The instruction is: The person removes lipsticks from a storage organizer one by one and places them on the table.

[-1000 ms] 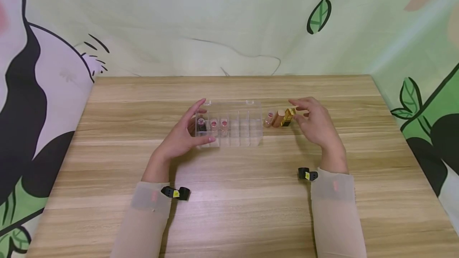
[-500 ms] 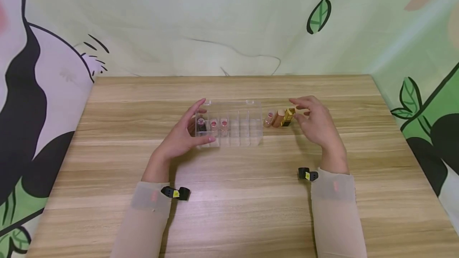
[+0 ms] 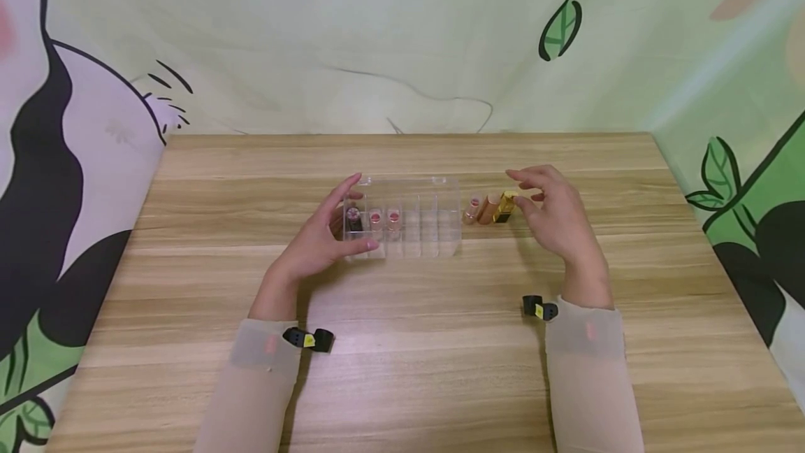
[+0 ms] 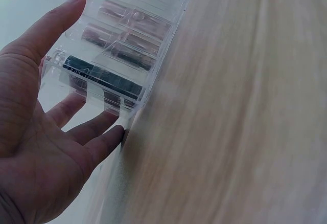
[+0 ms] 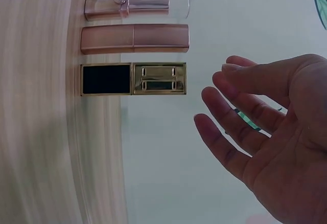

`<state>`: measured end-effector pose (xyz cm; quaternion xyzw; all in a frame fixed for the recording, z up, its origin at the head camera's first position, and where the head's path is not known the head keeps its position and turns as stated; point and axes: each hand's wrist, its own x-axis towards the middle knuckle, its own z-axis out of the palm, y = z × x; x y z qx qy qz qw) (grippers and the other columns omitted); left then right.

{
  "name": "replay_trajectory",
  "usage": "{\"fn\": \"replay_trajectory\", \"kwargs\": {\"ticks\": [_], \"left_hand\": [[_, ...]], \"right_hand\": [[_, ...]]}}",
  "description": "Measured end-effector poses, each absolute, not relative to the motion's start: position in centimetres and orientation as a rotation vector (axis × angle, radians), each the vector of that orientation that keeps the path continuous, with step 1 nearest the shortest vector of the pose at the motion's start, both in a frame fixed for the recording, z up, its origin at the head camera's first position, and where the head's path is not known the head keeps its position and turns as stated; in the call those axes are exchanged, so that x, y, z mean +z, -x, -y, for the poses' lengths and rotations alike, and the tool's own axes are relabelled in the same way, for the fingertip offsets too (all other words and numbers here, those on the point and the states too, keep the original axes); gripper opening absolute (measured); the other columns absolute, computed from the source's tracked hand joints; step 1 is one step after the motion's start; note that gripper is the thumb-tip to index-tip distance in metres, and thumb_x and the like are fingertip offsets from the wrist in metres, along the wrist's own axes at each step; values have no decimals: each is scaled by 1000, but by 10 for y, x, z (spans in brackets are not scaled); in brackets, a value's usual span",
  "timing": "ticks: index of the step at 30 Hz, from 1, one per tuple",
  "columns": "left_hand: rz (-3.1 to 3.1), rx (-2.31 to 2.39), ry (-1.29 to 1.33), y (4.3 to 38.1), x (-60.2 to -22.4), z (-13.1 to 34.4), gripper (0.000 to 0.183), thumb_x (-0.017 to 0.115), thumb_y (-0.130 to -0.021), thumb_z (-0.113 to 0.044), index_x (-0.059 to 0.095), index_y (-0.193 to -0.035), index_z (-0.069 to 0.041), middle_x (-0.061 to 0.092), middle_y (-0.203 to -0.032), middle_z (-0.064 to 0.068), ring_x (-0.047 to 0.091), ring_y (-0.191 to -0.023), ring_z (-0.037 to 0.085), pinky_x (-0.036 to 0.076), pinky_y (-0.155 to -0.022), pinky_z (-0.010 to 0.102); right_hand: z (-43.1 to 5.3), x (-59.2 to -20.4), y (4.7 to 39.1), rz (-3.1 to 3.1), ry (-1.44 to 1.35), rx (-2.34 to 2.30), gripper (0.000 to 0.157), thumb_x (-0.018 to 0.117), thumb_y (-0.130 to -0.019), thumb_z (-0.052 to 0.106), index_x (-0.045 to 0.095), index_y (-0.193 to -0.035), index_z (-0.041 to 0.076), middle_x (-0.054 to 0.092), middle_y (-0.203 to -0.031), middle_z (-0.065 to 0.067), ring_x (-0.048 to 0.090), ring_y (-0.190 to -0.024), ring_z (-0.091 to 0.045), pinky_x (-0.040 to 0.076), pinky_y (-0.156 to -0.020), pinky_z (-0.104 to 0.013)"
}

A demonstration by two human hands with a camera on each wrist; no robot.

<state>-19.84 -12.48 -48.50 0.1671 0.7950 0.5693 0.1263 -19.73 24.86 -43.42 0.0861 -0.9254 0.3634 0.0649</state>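
A clear lipstick organizer (image 3: 430, 229) with rows of compartments stands on the table. My left hand (image 3: 317, 240) holds its left end, thumb along the front and fingers toward the back. Inside, a dark lipstick (image 4: 102, 76) sits in the leftmost slot, and two pinkish clear-capped lipsticks (image 3: 393, 222) follow to its right. Just right of the organizer, three lipsticks stand upright in a row: a clear-capped one (image 5: 138, 5), a rose-gold one (image 5: 135, 38) and a black-and-gold one (image 5: 134, 79). Above the black-and-gold lipstick hovers my right hand (image 3: 556, 215), fingers loosely bent, with a gap below the fingertips.
The wood-grain table (image 3: 415, 369) reaches back to a printed fabric backdrop (image 3: 270, 40) with leaf drawings. Small black devices with yellow labels are strapped at the left cuff (image 3: 308, 340) and the right cuff (image 3: 539, 309).
My right hand has risen very slightly and shifted a touch left over the black-and-gold lipstick. The left hand, the organizer and the lipsticks stay put.
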Motion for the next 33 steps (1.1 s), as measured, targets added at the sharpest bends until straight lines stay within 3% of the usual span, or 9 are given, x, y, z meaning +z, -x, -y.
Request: {"fn": "replay_trajectory", "kwargs": {"ticks": [33], "left_hand": [[-2315, 1651, -502, 194, -473, 124, 101, 84, -75, -23, 20, -150, -45, 34, -148, 12, 31, -140, 45, 26, -117, 54]], "right_hand": [[-213, -423, 191, 2771, -436, 1051, 43, 68, -88, 3, 62, -129, 14, 57, -126, -5, 57, -107, -22, 52, -87, -43]]}}
